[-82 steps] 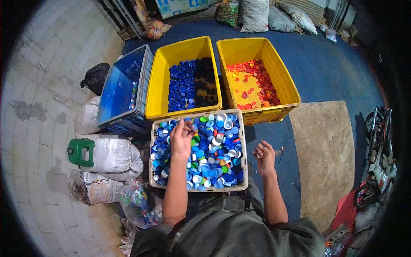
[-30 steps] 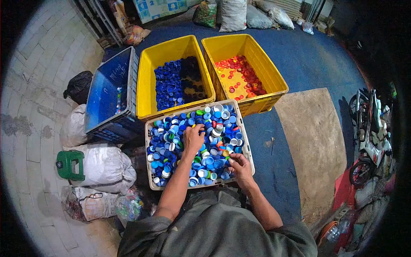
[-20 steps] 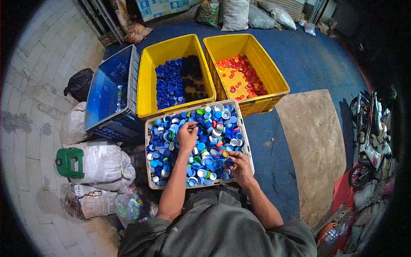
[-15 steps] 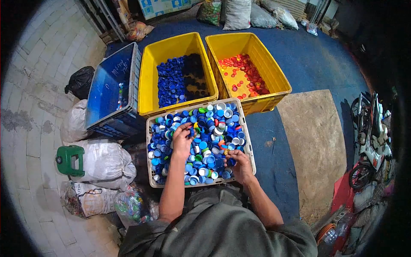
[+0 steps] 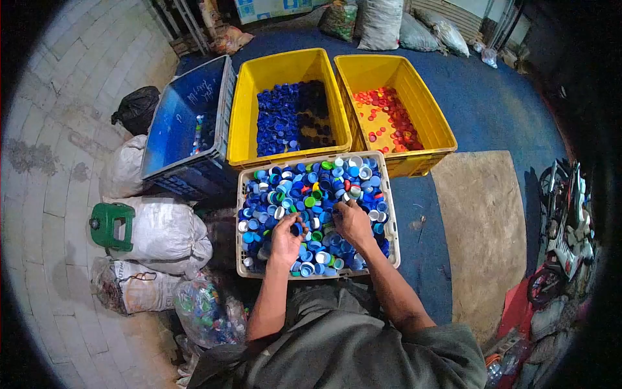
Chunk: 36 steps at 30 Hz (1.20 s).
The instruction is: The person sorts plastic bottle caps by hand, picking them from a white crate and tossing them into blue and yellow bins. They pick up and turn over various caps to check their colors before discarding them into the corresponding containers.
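Note:
A pale crate (image 5: pixel 241 271) full of blue, white, green and a few red bottle caps lies in front of me. My left hand (image 5: pixel 286 238) is over its lower middle, fingers curled round a dark blue cap (image 5: pixel 297 229). My right hand (image 5: pixel 353 224) reaches palm down into the caps right of centre, its fingertips bent together among them; whether they hold anything is hidden. Beyond the crate, a yellow bin (image 5: pixel 244 146) holds dark blue and black caps, and another yellow bin (image 5: pixel 433 117) holds red and orange ones.
A blue bin (image 5: pixel 170 129) with a few caps stands at the left. Beside it are white sacks (image 5: pixel 165 236), a green plastic container (image 5: pixel 111 225) and a clear bag of caps (image 5: pixel 206 311). A brown sheet (image 5: pixel 483 227) lies on the right floor; a motorbike (image 5: pixel 560 243) is farther right.
The view has shifted, so the bins and crate appear farther right. My left hand has moved down toward the near side, palm turned up. My right hand has moved up and inward over the caps.

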{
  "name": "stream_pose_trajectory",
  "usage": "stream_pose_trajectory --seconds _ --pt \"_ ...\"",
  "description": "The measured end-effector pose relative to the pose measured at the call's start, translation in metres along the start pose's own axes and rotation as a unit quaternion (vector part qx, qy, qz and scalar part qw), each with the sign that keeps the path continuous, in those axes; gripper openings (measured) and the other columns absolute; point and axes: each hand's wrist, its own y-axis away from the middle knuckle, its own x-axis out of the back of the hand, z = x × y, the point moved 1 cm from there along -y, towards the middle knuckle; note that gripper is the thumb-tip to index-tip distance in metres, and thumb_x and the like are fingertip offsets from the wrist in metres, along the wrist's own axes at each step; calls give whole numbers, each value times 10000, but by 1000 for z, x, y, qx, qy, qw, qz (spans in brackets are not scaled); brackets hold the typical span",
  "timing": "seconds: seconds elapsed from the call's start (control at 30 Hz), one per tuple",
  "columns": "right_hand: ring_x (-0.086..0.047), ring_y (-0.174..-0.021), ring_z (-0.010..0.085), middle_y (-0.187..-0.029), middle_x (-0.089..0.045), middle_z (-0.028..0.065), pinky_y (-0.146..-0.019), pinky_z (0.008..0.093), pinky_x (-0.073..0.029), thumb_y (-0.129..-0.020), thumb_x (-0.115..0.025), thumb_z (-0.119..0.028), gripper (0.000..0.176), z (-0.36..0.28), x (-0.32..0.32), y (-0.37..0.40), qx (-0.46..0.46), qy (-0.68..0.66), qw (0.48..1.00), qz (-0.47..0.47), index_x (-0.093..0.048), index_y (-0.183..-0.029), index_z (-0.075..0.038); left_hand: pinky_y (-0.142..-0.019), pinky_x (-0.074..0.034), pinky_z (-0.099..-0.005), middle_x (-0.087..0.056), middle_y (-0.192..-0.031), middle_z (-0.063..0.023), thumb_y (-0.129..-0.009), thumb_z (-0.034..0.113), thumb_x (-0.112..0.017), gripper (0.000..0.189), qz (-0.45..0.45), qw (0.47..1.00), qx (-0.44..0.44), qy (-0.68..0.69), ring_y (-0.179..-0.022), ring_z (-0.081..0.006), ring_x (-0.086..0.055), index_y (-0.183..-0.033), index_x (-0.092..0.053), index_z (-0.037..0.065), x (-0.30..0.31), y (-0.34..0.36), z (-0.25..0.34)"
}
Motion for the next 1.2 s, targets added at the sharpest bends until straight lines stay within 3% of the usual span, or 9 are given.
stream_pose_trajectory --seconds 0.33,0.53,0.6,0.67,0.77,0.8,0.9,0.93,1.2 --pt "-638 -827 410 -1012 -595 207 -697 494 -525 -790 -624 -156 224 -7 -9 -16 -2 74 996 -49 -653 -1000 -81 -662 -451 -299 -569 -848 -16 -890 128 -621 84 50 997 -14 -55 -743 -126 -539 -946 -602 68 7 7 -6" --pt "-642 -768 406 -936 -610 220 -646 466 -516 -796 -631 -152 243 7 -3 -7 36 -57 996 64 -629 -1008 -35 -619 -430 -252 -574 -843 -2 -847 143 -679 175 43 981 -59 -181 -716 -90 -525 -977 -599 56 -4 -4 -6" --pt "-643 -716 355 -808 -604 184 -624 418 -509 -801 -663 -179 270 12 6 0 -55 -138 987 54 -619 -1005 -8 -615 -438 -247 -576 -843 -3 -822 135 -704 209 50 958 -93 -267 -721 -86 -526 -976 -595 45 -14 -7 -1" --pt "-593 -595 205 -621 -546 77 -538 319 -464 -829 -675 -184 234 20 12 11 -116 -232 964 57 -608 -946 7 -619 -455 -255 -608 -858 -27 -788 142 -734 282 43 916 -144 -372 -717 -91 -535 -1006 -597 26 -20 -14 -1" --pt "-513 -539 114 -640 -512 10 -482 267 -404 -845 -653 -129 121 30 27 31 -262 -556 789 -27 -590 -897 -39 -629 -456 -265 -627 -884 -46 -778 107 -739 290 5 819 -258 -513 -686 -105 -549 -1017 -592 35 -22 -38 -8" --pt "-462 -517 88 -667 -514 -13 -466 247 -369 -850 -640 -95 84 21 41 38 -276 -611 742 -30 -560 -874 -82 -688 -487 -321 -647 -945 -95 -753 64 -738 331 10 809 -210 -549 -760 -186 -611 -1045 -585 35 -35 -37 -5" --pt "-463 -522 87 -686 -518 -14 -477 246 -386 -853 -640 -99 91 36 37 57 -282 -688 669 -22 -554 -884 -92 -753 -497 -385 -648 -979 -136 -746 44 -735 351 -41 719 -298 -626 -875 -295 -637 -1058 -574 24 -46 -58 -12" --pt "-458 -531 83 -687 -514 -18 -486 243 -389 -847 -653 -88 101 38 35 61 -281 -698 658 -13 -556 -874 -101 -817 -494 -426 -642 -1018 -172 -742 32 -732 393 -66 711 -289 -638 -983 -356 -618 -1092 -553 20 -49 -63 -14" --pt "-438 -565 77 -769 -527 -11 -517 226 -377 -855 -638 -51 123 36 39 84 -295 -678 673 -18 -567 -953 -72 -822 -499 -431 -632 -1035 -181 -757 43 -718 414 -97 655 -240 -710 -989 -358 -614 -1127 -532 14 -59 -74 -25"
